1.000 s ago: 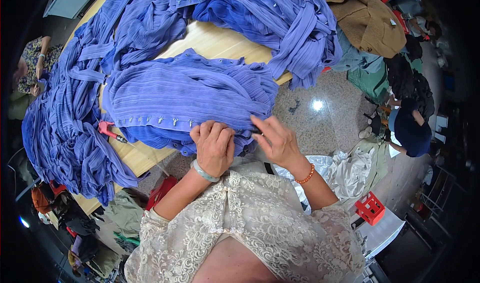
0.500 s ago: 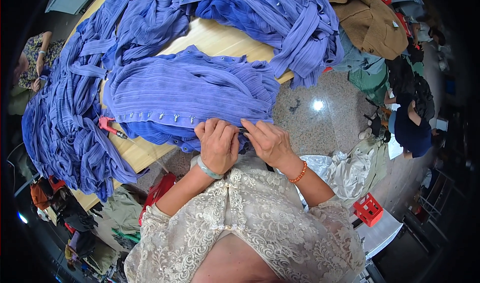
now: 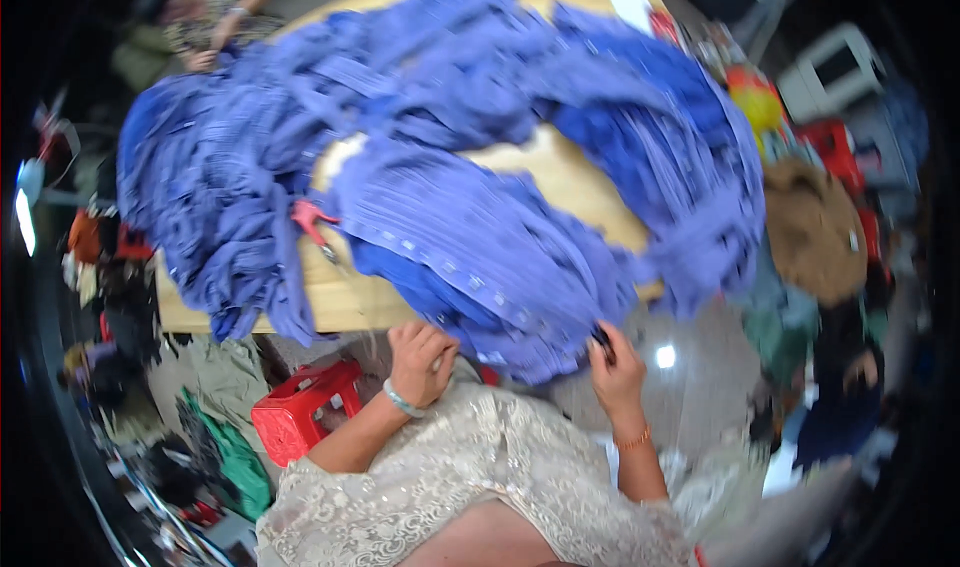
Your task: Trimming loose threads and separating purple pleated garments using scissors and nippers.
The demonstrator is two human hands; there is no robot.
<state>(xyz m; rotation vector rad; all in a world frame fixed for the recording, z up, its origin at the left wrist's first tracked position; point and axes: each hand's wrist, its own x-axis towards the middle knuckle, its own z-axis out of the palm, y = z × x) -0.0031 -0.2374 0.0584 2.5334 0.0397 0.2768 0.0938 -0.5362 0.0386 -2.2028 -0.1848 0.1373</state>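
A ribbed blue-purple knit garment [image 3: 470,237] lies on the table with a row of small metal fasteners along its near edge. My left hand [image 3: 420,364] is curled closed beside that edge; whatever its fingers may hold is hidden. At the garment's right end, my right hand [image 3: 616,369] pinches a small dark thing whose kind is blurred. To the left of the garment rests a red air gun [image 3: 315,222] with a metal nozzle.
More blue-purple garments [image 3: 220,177] are heaped around the pale wooden table [image 3: 230,312]. A red plastic stool [image 3: 300,407] stands below its near edge. Brown knitwear [image 3: 815,232] is piled at the right. Another person's hand [image 3: 203,61] shows at the far left.
My hands have separated: the right has moved right and down, and the left is now off the garment's edge. The view has swung left, and the garment appears tilted.
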